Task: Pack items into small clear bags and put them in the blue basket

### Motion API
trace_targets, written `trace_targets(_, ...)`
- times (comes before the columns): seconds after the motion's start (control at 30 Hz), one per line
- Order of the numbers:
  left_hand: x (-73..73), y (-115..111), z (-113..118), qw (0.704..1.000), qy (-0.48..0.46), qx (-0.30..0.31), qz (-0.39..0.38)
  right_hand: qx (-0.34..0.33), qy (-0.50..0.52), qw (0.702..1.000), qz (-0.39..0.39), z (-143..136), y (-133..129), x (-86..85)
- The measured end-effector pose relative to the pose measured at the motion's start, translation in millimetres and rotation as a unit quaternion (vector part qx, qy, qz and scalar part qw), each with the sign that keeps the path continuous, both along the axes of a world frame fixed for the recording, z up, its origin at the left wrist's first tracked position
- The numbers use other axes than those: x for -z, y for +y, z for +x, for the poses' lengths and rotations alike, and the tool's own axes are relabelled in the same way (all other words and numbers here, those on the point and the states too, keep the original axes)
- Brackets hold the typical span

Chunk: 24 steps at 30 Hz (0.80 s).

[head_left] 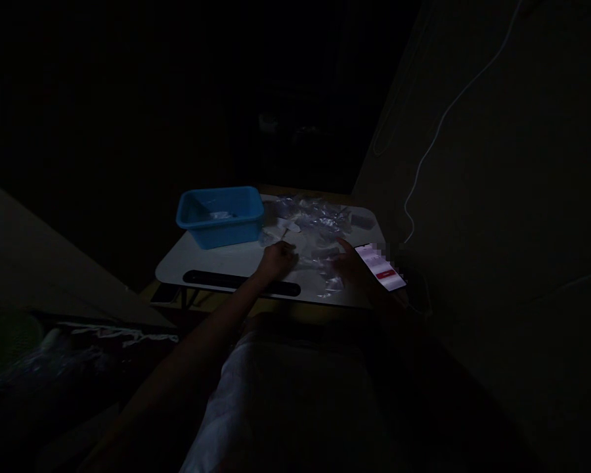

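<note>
In the dim head view, a clear plastic bag (318,256) lies crumpled on a white folding table, between my two hands. My left hand (277,260) is closed at the bag's left edge, its fingertips pinched together on the plastic. At the right side of the bag is my right hand (350,266), in deep shadow, its thumb stretched away from the fingers. Beyond the hands, more clear plastic bags (320,213) are heaped. A small white piece (289,225) of unclear kind lies near the blue basin (224,233).
The basin stands on the table's (172,266) left part, with something pale inside. A black slot strip (241,282) runs along the near edge. A lit phone (381,268) rests at the right edge. A white cable (440,121) hangs along the right wall.
</note>
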<state>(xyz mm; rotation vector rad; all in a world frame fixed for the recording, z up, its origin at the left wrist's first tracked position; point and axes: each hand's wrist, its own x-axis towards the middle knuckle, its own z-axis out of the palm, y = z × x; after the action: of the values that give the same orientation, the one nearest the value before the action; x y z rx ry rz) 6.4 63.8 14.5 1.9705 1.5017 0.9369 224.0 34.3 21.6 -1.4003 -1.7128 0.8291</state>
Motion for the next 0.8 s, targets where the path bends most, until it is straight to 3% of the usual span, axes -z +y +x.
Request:
trace_targets(0.1, -17.6, 0, 1, 0.997, 0.007, 0.024, 0.075, -0.05, -0.05, 0.997, -0.039, 2, 4, -22.7)
trace_targets(0.2, -41.8, 3, 8, 0.974, 0.01, 0.14, 0.176, -0.107, -0.1, 0.989, -0.039, -5, 5, -45.7)
trace_targets(0.27, -55.3, 6, 14, 0.956, 0.015, 0.22, 0.195, -0.136, -0.129, 0.982, -0.034, -13, 2, -58.2)
trace_targets(0.37, -65.1, 12, 21, 0.949, 0.008, 0.279, 0.148, -0.158, -0.166, 0.973, -0.04, -21, -5, -70.8)
trace_targets(0.53, -62.2, 10, 22, 0.956, -0.074, 0.282, 0.006, -0.15, -0.189, 0.97, -0.021, -21, -12, -76.3)
trace_targets(0.63, -61.5, 0, 21, 0.949, -0.055, 0.303, -0.065, -0.145, -0.187, 0.971, -0.017, -17, -10, -74.0)
trace_targets(0.8, -69.5, -13, 21, 0.958, 0.003, 0.281, -0.06, -0.169, -0.163, 0.971, -0.039, -15, -8, -73.5)
